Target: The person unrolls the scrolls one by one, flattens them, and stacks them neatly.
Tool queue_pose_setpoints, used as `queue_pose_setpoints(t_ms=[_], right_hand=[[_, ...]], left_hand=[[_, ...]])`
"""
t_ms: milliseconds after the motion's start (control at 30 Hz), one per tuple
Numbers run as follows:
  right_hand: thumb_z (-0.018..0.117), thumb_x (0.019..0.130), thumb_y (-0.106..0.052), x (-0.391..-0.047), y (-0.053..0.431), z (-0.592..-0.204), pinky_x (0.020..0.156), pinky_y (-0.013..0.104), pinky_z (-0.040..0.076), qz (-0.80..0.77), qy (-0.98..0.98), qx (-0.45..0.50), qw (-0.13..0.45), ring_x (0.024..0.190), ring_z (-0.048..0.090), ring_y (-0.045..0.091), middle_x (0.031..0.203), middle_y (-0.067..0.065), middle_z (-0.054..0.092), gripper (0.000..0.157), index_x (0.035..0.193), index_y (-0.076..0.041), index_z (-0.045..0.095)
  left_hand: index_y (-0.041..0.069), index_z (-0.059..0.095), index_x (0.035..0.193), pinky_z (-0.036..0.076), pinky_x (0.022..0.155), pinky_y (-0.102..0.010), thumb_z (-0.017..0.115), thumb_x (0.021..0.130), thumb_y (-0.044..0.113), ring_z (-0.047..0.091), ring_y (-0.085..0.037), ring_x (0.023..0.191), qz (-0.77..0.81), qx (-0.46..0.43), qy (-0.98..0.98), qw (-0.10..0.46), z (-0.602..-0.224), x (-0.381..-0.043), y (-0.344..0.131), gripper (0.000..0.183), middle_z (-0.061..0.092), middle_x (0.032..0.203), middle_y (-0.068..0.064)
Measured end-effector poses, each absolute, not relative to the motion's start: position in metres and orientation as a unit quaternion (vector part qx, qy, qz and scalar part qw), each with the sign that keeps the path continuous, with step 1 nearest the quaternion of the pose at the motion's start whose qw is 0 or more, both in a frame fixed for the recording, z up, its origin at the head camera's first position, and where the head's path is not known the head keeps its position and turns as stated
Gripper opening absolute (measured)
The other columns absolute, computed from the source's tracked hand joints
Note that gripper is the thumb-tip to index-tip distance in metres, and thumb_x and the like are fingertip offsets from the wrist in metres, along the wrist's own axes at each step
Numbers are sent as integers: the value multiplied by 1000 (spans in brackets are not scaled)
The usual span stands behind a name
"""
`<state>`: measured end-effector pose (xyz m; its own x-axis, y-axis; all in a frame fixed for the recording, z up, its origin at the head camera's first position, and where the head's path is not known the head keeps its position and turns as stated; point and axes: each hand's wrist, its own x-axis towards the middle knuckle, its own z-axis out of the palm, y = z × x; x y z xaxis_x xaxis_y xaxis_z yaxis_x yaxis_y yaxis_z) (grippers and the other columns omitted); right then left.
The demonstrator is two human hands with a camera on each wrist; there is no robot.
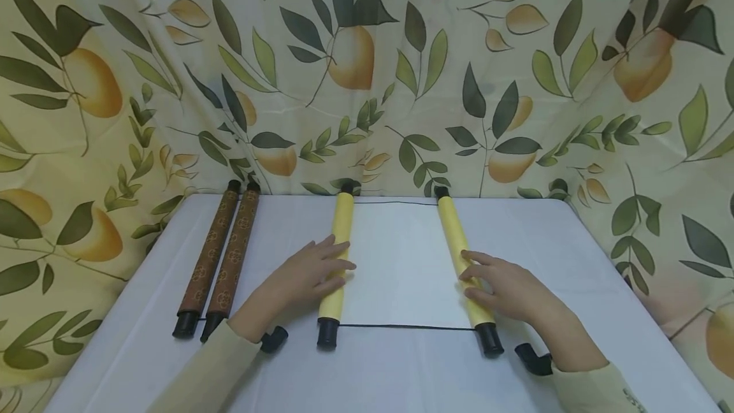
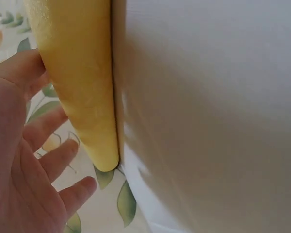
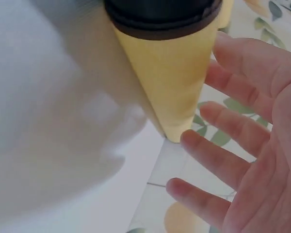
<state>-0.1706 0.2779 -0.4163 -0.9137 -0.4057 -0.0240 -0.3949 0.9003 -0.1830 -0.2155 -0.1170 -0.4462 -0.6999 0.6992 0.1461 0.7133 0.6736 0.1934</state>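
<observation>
Two yellow rods with black end caps lie lengthwise on the white table, a left rod (image 1: 331,304) and a right rod (image 1: 455,234). Thin dark lines (image 1: 407,326) join them near both ends, and the stretch between is plain white. My left hand (image 1: 312,269) lies over the left rod, fingertips at its upper side. Its fingers are spread and nearly straight, beside the yellow surface (image 2: 82,82) in the left wrist view. On the right rod's outer side, my right hand (image 1: 504,282) has its fingertips at the rod, fingers extended; the yellow surface (image 3: 165,73) shows beside them.
Two brown patterned rods (image 1: 209,253) with black ends lie side by side at the table's left. A patterned curtain (image 1: 401,126) hangs behind the table's back edge. Black curved pieces (image 1: 533,360) sit by both wrists. The white table (image 1: 573,260) extends right of the rods.
</observation>
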Motion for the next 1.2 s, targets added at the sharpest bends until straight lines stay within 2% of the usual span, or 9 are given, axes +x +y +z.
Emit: queue_pose_setpoints(t_ms=[200,367,700,933,1200], right_hand=[[66,83,-37,-170,283,-418,81,53,45,-70,974,-212,35,111,53,34,140,7,41,30,110,-26,66],[66,82,-41,-170,283,-418,85,53,44,-66,975,-212,31,115,50,33,141,6,40,31,109,-26,66],[66,82,-36,-171,283,-422,88,55,41,-53,976,-208,35,119,46,35,142,8,38,32,113,-29,65],[67,80,-41,-167,287,-421,89,53,42,-60,976,-203,42,120,45,33,143,7,36,34,111,-26,66],[66,81,-32,-167,291,-419,87,54,43,-51,976,-208,31,117,47,36,142,11,38,31,111,-25,67]], left_hand=[[29,62,119,26,103,-54,45,95,40,25,-29,135,-111,-391,-913,19,-442,-213,-122,31,37,144,-3],[27,62,117,27,102,-54,46,94,41,29,-29,133,-108,-398,-911,29,-442,-213,-127,31,37,144,-3],[32,55,125,27,103,-52,41,95,44,28,-25,134,-85,-394,-915,14,-450,-216,-135,36,35,145,3],[35,54,127,30,102,-51,40,93,51,30,-20,133,-71,-400,-914,23,-452,-214,-142,40,34,145,3],[31,58,122,28,103,-50,44,92,51,30,-21,133,-97,-397,-912,32,-449,-211,-147,39,35,145,0]])
